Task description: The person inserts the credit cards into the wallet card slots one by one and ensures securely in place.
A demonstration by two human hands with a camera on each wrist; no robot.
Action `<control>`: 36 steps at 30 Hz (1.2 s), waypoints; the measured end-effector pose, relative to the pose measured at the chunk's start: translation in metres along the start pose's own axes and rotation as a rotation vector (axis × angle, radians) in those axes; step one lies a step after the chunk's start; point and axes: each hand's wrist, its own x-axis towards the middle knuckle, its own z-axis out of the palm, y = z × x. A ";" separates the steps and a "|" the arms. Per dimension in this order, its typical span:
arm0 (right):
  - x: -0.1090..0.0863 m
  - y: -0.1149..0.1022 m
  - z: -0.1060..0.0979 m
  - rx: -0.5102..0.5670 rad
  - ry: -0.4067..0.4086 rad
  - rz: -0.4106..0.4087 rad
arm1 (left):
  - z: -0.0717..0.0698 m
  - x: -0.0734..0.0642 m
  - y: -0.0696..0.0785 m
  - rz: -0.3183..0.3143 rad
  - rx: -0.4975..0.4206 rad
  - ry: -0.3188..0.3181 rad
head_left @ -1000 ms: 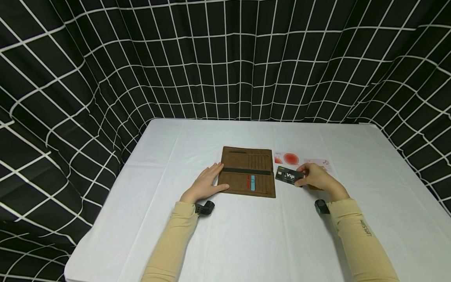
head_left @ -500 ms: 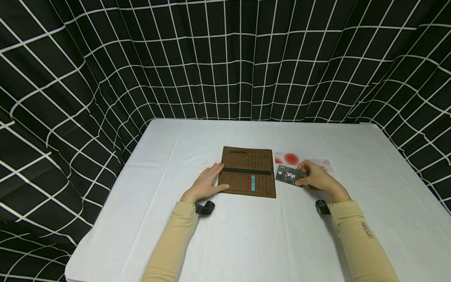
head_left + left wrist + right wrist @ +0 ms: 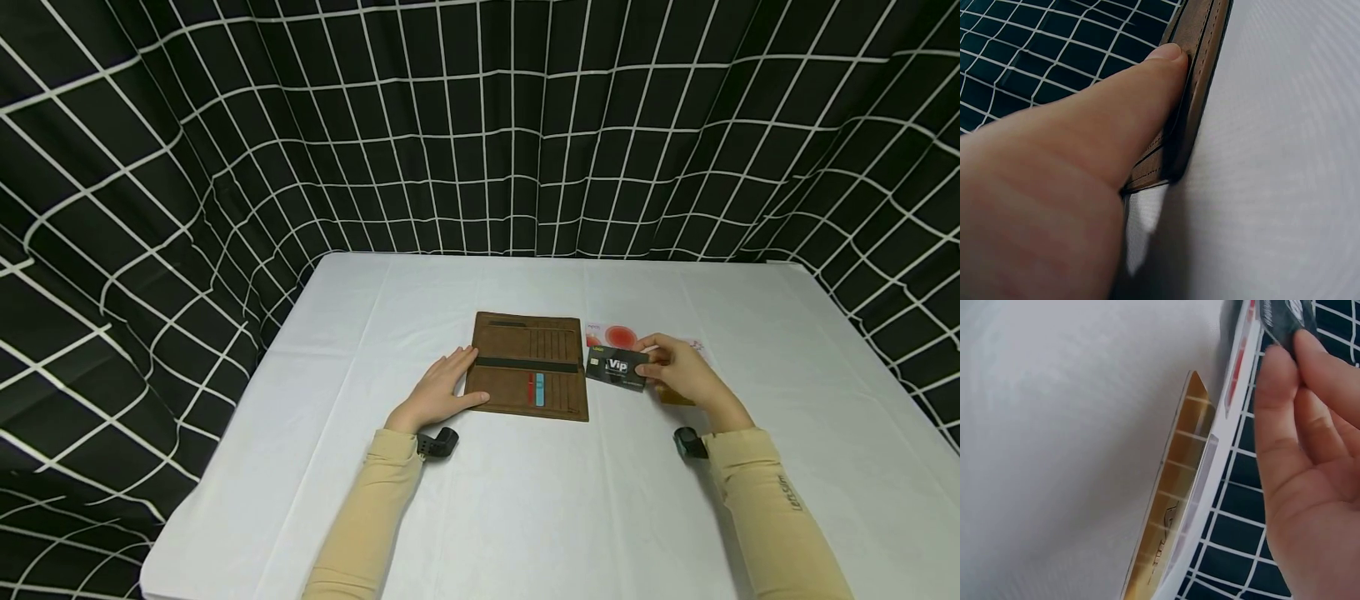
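An open brown wallet (image 3: 517,342) lies flat on the table, a red card (image 3: 531,388) and a light blue card (image 3: 539,390) showing in its lower slots. My left hand (image 3: 435,393) rests on the wallet's left edge with fingers extended; in the left wrist view its thumb presses the wallet's border (image 3: 1200,75). Right of the wallet, my right hand (image 3: 686,375) pinches the right end of a black "Vip" card (image 3: 617,368) between thumb and fingers. The right wrist view shows that card's corner (image 3: 1282,319) held above the table.
A gold card (image 3: 673,397) lies under my right hand, also seen as a gold strip (image 3: 1175,487) in the right wrist view. Behind are a red-and-white printed paper (image 3: 621,336) and another pinkish one, partly covered. A black gridded curtain (image 3: 495,125) surrounds the white table (image 3: 525,500).
The black card in my right hand has risen slightly and its tilt has changed. More of the gold card shows below that hand. My left hand and the wallet hold still.
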 end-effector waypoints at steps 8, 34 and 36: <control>-0.003 -0.002 0.000 0.206 0.011 -0.015 | 0.000 -0.001 0.001 -0.001 -0.003 -0.004; 0.001 -0.032 0.036 0.325 -0.157 0.004 | -0.002 0.000 0.002 -0.010 -0.002 -0.006; 0.002 -0.032 0.037 0.325 -0.162 0.017 | -0.002 0.000 0.002 -0.010 -0.008 -0.006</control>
